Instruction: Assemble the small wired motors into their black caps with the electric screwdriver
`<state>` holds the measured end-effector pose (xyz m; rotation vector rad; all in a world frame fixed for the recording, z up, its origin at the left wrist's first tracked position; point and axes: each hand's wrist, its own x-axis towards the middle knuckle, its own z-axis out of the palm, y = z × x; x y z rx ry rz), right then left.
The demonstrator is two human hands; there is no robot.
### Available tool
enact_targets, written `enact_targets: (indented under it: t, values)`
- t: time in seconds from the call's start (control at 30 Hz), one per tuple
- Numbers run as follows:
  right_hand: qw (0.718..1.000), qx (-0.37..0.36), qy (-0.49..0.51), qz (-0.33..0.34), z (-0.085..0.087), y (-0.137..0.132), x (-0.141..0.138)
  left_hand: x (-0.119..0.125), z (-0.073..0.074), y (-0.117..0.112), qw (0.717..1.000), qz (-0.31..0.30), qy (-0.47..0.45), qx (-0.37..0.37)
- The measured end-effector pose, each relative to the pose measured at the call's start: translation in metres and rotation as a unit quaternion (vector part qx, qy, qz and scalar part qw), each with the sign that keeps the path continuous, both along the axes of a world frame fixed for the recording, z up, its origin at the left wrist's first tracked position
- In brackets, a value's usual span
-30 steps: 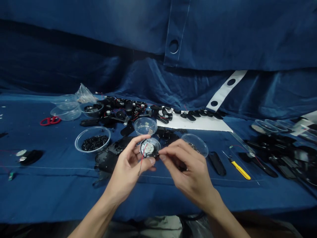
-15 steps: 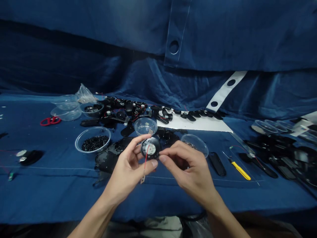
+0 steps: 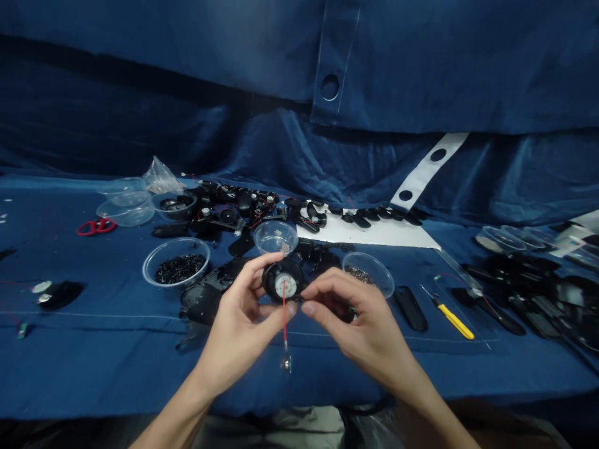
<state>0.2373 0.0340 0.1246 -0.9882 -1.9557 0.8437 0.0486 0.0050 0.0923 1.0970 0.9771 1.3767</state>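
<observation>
Between the thumb and fingers of my left hand [image 3: 238,330] is a round black plastic housing [image 3: 270,282], held up over the near part of the table. A silvery-white disc [image 3: 290,285] sits inside its open face. From the disc a red wire [image 3: 285,321] hangs straight down, with a small shiny piece [image 3: 286,362] at its end. My right hand [image 3: 365,318] is closed in a pinch at the right edge of the housing. Whatever lies between those fingertips is too small and dark to make out.
Behind my hands stand clear bowls: one of black screws [image 3: 180,269], one of small metal parts [image 3: 367,274]. A yellow screwdriver [image 3: 453,321] and a black cover [image 3: 412,310] lie right. Red scissors [image 3: 96,226] lie left. Black parts cover a white board [image 3: 374,234].
The housing has tilted in my left hand. The red wire with its end piece, earlier lying across my left thumb, now hangs freely below. My right hand stays at the housing's edge.
</observation>
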Motion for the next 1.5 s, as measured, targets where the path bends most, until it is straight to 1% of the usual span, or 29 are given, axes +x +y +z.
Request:
enact_targets:
  t: [0.07,0.13,0.3,0.43,0.5,0.6,0.7,0.83,0.9,1.0,1.07,1.1,1.17,1.2,1.27,1.3,1.33,1.37,1.4,1.43,1.5]
  values:
    - [1.000,0.011,-0.011,0.002,0.001,-0.001,0.001,0.000,0.000,0.000,1.000,-0.004,0.002,-0.001]
    - [1.000,0.007,-0.009,0.006,0.003,0.000,0.002,-0.001,0.001,0.001,1.000,-0.008,0.006,-0.003]
    - [0.998,-0.046,0.032,0.031,0.005,0.005,0.003,-0.003,0.005,0.003,1.000,-0.025,-0.008,-0.016]
    - [0.993,-0.092,0.060,0.045,0.001,0.008,0.004,-0.005,0.001,0.004,0.999,-0.034,-0.017,-0.023]
    - [0.994,-0.091,0.054,0.041,0.000,0.008,0.005,-0.007,-0.001,0.005,0.999,-0.032,-0.015,-0.015]
    - [0.998,-0.044,-0.010,0.031,0.004,0.009,0.007,-0.012,-0.002,0.006,1.000,-0.019,0.010,0.007]
    - [0.997,0.016,-0.071,0.028,0.010,0.012,0.009,-0.019,0.003,0.007,0.998,-0.013,0.062,0.010]
    - [0.991,0.119,-0.049,0.028,0.012,0.012,0.008,-0.026,0.005,0.012,0.994,-0.031,0.104,-0.019]
    - [0.986,0.163,-0.030,0.025,0.010,0.007,0.005,-0.025,0.003,0.015,0.995,-0.008,0.102,-0.021]
    - [0.985,0.174,0.006,-0.003,0.006,-0.002,-0.005,-0.018,-0.003,0.017,0.996,0.039,0.077,-0.002]
    - [0.988,0.141,0.053,-0.041,0.001,-0.007,-0.013,-0.011,-0.008,0.017,0.998,0.045,0.036,0.006]
    - [0.988,0.106,0.090,-0.060,-0.002,-0.009,-0.017,-0.008,-0.010,0.017,0.999,0.046,0.014,0.011]
    - [0.978,-0.005,0.192,-0.078,-0.010,-0.009,-0.024,-0.002,-0.013,0.015,0.998,0.058,-0.008,0.025]
    - [0.963,-0.073,0.250,-0.076,-0.014,-0.009,-0.027,0.000,-0.014,0.014,0.997,0.068,-0.007,0.036]
    - [0.915,-0.201,0.345,-0.058,-0.022,-0.008,-0.033,0.002,-0.016,0.012,0.995,0.078,0.008,0.053]
    - [0.893,-0.245,0.374,-0.050,-0.026,-0.008,-0.035,0.002,-0.017,0.011,0.995,0.075,0.021,0.057]
    - [0.878,-0.272,0.390,-0.050,-0.029,-0.008,-0.037,0.001,-0.019,0.011,0.995,0.070,0.039,0.059]
    - [0.872,-0.281,0.397,-0.055,-0.032,-0.009,-0.039,0.001,-0.020,0.010,0.994,0.066,0.062,0.061]
    - [0.874,-0.274,0.396,-0.063,-0.034,-0.010,-0.040,0.000,-0.022,0.010,0.992,0.064,0.085,0.061]
    - [0.882,-0.255,0.389,-0.072,-0.036,-0.011,-0.040,-0.001,-0.023,0.009,0.991,0.065,0.102,0.063]
    - [0.908,-0.201,0.357,-0.092,-0.038,-0.015,-0.039,-0.002,-0.025,0.009,0.989,0.060,0.115,0.068]
